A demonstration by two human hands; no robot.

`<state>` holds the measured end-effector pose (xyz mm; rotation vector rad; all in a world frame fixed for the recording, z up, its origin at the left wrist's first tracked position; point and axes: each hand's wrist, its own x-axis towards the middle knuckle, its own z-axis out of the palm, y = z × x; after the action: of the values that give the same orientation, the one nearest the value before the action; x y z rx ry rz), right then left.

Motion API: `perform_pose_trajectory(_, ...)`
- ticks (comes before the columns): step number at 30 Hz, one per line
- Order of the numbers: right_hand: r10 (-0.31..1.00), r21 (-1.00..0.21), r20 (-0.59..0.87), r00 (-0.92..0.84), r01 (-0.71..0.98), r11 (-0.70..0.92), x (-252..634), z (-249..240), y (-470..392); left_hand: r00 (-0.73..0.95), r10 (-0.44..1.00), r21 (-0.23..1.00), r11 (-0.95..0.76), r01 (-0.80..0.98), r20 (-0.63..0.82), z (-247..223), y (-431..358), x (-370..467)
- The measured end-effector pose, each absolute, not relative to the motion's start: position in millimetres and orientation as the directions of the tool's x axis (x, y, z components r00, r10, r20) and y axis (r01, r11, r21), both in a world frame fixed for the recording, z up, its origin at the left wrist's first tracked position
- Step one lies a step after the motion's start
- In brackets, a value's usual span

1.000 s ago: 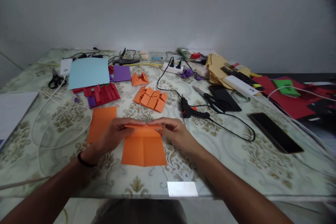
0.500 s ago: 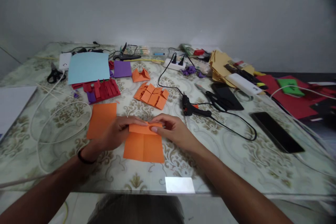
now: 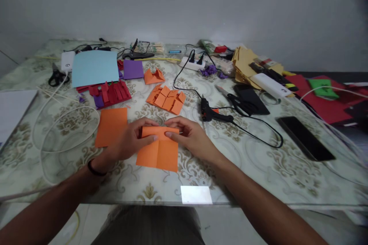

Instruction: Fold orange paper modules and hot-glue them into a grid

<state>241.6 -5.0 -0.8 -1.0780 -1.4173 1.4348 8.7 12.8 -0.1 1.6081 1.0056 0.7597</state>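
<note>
Both hands grip the far edge of a creased orange sheet of paper (image 3: 158,155) near the table's front. My left hand (image 3: 135,138) pinches its upper left part, thumb on top and fingers behind. My right hand (image 3: 188,136) holds the upper right the same way. A vertical crease runs down the paper's middle, and its top strip is rolled or bent. Left of my left hand lies a flat orange sheet (image 3: 112,124). Beyond the hands are a folded orange paper piece (image 3: 166,99) with cut flaps and a smaller folded orange piece (image 3: 154,76).
Right of the hands lie a black glue gun (image 3: 214,113), scissors (image 3: 240,103) and a phone (image 3: 306,138). A white power strip (image 3: 192,63) stands at the back. On the left are a light blue sheet (image 3: 96,68), red folded strips (image 3: 113,95) and a looped white cable (image 3: 69,111).
My thumbs have come down over the front of the sheet, and my fingers have gone behind it. Its far edge, earlier folded toward me, now looks lifted or opened. The view has shifted slightly.
</note>
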Motion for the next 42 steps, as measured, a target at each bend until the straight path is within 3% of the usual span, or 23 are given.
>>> perform_pose_trajectory(5, 0.949, -0.998, -0.04, -0.314, 0.05, -0.026, 239.7, -1.9, -6.4, 0.429, 0.903, 0.975, -0.082, 0.209, -0.016, -0.8, 14.7, 7.7)
perform_pose_trajectory(12, 0.932, -0.99, -0.114, -0.343, -0.034, -0.134, 238.5, -3.8, -6.1, 0.433, 0.9, 0.976, -0.047, 0.212, -0.051, 1.9, 14.4, 6.1)
perform_pose_trajectory(21, 0.885, -0.989, -0.145, -0.442, 0.042, -0.141, 240.0, -7.7, -6.9, 0.396, 0.917, 0.987, -0.018, 0.16, -0.047, 2.3, 11.7, 11.2)
perform_pose_trajectory(28, 0.881, -0.985, -0.156, -0.447, 0.134, -0.107, 237.5, -3.5, -9.8, 0.437, 0.895, 0.975, -0.013, 0.222, -0.087, 0.5, 7.6, 12.6)
perform_pose_trajectory(34, 0.88, -0.974, -0.221, -0.421, 0.13, -0.183, 238.6, -0.1, -10.3, 0.524, 0.83, 0.92, -0.035, 0.391, -0.19, 5.2, 10.5, 8.3)
perform_pose_trajectory(42, 0.905, -0.976, -0.172, -0.389, 0.189, -0.104, 233.9, -1.4, -13.9, 0.545, 0.814, 0.887, -0.083, 0.455, -0.204, 14.3, 10.4, 10.8)
